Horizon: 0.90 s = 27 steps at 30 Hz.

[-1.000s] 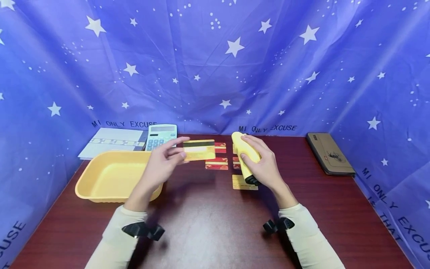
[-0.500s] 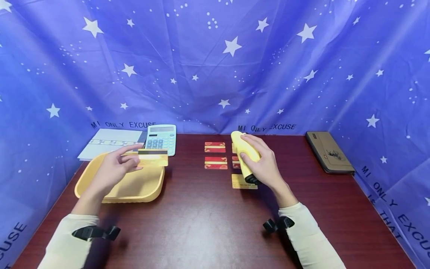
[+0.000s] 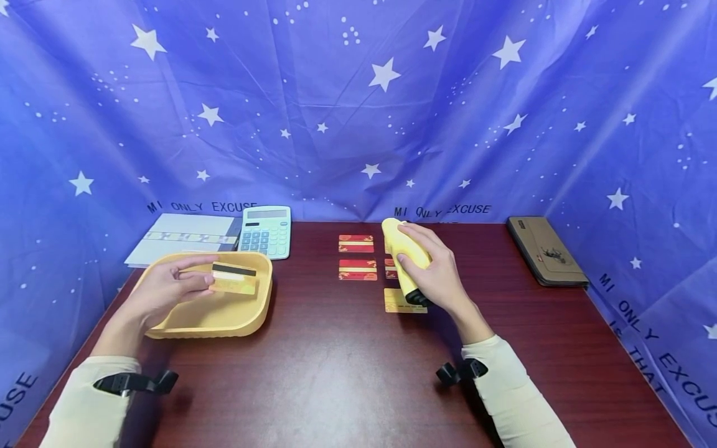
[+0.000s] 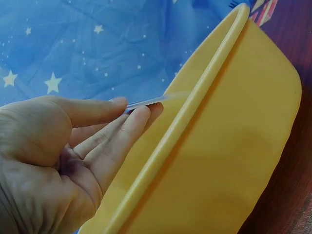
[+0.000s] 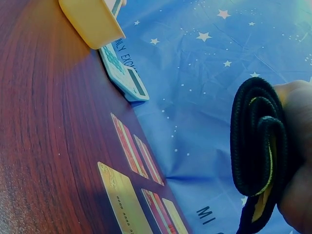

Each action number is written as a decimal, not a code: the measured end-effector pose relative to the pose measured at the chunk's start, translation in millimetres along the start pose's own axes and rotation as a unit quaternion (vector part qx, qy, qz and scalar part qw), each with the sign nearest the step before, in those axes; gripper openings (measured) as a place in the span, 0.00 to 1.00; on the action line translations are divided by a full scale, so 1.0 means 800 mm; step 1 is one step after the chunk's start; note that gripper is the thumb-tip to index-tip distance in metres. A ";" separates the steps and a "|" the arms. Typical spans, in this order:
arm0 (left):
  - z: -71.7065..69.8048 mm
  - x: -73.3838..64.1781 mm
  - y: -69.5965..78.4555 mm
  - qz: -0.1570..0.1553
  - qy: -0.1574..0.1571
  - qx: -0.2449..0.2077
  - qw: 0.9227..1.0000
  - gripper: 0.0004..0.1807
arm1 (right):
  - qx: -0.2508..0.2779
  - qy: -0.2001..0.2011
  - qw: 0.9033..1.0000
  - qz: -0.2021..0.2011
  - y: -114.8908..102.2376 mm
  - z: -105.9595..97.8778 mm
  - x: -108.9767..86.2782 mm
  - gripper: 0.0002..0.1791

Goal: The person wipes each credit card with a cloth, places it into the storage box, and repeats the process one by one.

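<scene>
Left grip [image 3: 162, 289], closed to a thumb-and-finger pinch, is holding a card [image 3: 234, 279] over the basin [image 3: 229, 316] after coming from its right, seemingly setting that card apart, while the right grip [image 3: 439, 267] is clasping a yellow bundle [image 3: 402, 246] right of the basin.

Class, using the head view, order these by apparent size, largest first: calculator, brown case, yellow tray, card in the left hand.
1. Yellow tray
2. Brown case and calculator: too alike to rank
3. Card in the left hand
</scene>
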<state>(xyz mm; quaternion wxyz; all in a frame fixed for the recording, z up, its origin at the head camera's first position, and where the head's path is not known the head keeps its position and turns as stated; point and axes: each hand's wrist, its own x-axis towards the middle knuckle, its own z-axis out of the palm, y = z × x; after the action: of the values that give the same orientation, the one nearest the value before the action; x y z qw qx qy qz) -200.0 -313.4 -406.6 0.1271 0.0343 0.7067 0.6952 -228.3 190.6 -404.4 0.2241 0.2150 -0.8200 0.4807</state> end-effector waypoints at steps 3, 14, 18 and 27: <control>-0.003 0.003 -0.002 -0.007 0.000 0.009 1.000 0.21 | -0.001 0.002 1.000 -0.001 0.001 0.000 0.000 0.29; -0.005 0.008 -0.010 0.002 0.035 0.067 0.997 0.15 | -0.004 0.006 1.000 -0.003 0.000 -0.002 0.000 0.28; -0.006 0.008 -0.010 0.005 0.045 0.103 0.994 0.15 | -0.004 0.006 1.000 0.000 0.001 -0.002 0.000 0.29; -0.007 0.005 -0.012 0.025 0.065 0.201 0.977 0.17 | -0.014 0.008 1.000 0.007 0.003 -0.005 0.001 0.29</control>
<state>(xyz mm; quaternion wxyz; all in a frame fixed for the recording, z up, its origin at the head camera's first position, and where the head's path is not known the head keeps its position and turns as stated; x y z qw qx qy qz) -204.1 -318.4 -416.3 0.0542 0.0315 0.8379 0.5422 -229.7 195.0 -403.4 0.2300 0.2025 -0.8264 0.4723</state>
